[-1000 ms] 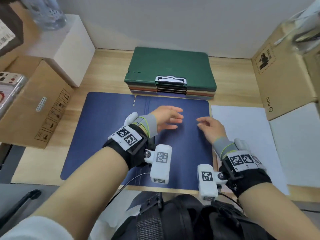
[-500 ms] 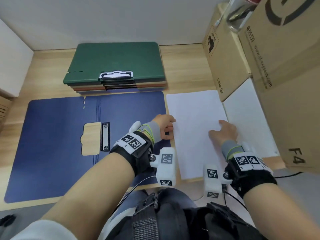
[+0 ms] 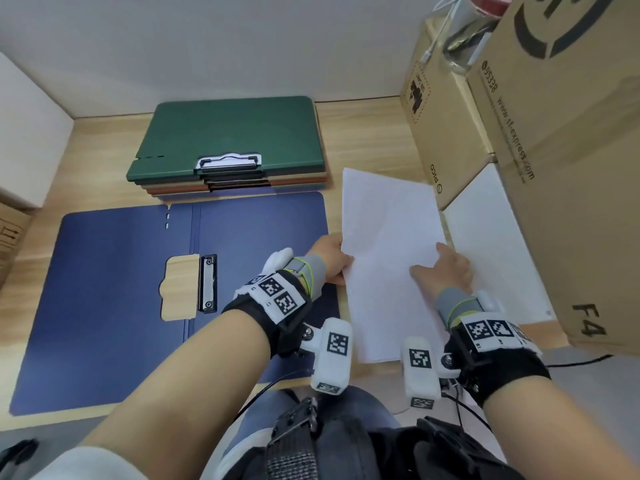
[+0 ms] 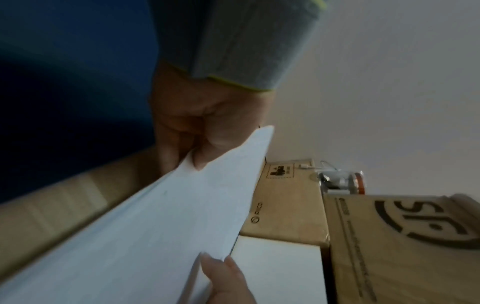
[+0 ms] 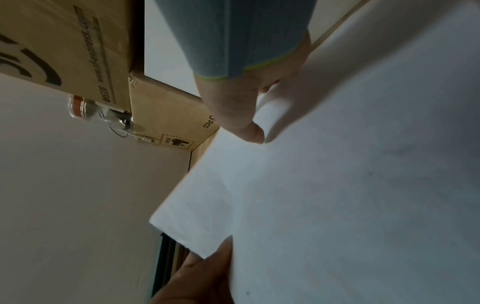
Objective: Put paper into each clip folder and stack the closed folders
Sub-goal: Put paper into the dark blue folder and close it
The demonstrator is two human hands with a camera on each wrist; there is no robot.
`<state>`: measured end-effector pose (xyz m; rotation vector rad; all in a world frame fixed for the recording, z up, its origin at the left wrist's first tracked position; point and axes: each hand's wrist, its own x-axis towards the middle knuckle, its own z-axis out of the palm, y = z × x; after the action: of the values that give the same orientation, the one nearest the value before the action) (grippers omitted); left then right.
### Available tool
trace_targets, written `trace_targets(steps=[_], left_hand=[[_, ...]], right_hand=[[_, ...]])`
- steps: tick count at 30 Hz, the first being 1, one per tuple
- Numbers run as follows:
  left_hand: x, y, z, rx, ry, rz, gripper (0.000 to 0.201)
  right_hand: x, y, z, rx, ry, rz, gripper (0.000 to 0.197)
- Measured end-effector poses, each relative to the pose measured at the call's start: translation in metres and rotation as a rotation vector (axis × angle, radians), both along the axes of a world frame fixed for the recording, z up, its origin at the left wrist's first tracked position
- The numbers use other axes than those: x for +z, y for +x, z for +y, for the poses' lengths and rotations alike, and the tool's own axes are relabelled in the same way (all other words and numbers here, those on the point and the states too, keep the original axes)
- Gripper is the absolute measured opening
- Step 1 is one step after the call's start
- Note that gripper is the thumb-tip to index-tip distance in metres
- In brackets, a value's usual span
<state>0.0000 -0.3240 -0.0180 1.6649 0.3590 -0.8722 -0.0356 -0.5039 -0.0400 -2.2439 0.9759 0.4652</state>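
Observation:
An open blue clip folder (image 3: 114, 299) lies flat on the desk, its wooden-backed metal clip (image 3: 194, 287) at the middle. Behind it sits a stack of closed folders (image 3: 232, 133) with a green one on top. To the right of the blue folder, both hands hold a sheaf of white paper (image 3: 388, 237) raised off the desk. My left hand (image 3: 341, 263) pinches its left edge, thumb on top in the left wrist view (image 4: 205, 152). My right hand (image 3: 436, 265) grips the right edge, the thumb (image 5: 249, 127) lying on the paper (image 5: 337, 205).
Large cardboard boxes (image 3: 561, 168) crowd the right side, with a white box (image 3: 491, 244) under them and a glass jar (image 3: 467, 39) on top. Another white box (image 3: 27, 133) stands at the far left. The wall runs close behind the folder stack.
Both hands left the blue folder, moved right to the paper, took hold of its edges and lifted it. The view swung to the right.

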Motion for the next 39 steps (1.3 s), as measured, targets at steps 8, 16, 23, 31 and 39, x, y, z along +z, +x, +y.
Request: trace_targets(steps=[8, 16, 23, 31, 39], left_hand=[[0.039, 0.014, 0.074, 0.137, 0.074, -0.37, 0.04], [0.076, 0.019, 0.146, 0.341, -0.054, -0.594, 0.035], [0.061, 0.003, 0.164, 0.405, -0.114, -0.534, 0.042], [0.056, 0.003, 0.169, 0.415, -0.165, -0.541, 0.044], [0.049, 0.002, 0.172, 0.384, -0.185, -0.523, 0.046]], right_hand=[[0.021, 0.028, 0.041, -0.188, 0.476, -0.472, 0.047], [0.062, 0.062, 0.093, -0.102, 0.885, -0.778, 0.026], [0.061, 0.05, 0.117, 0.037, 0.959, -0.773, 0.036], [0.053, 0.046, 0.125, 0.044, 0.95, -0.749, 0.034], [0.051, 0.044, 0.124, 0.073, 0.893, -0.73, 0.037]])
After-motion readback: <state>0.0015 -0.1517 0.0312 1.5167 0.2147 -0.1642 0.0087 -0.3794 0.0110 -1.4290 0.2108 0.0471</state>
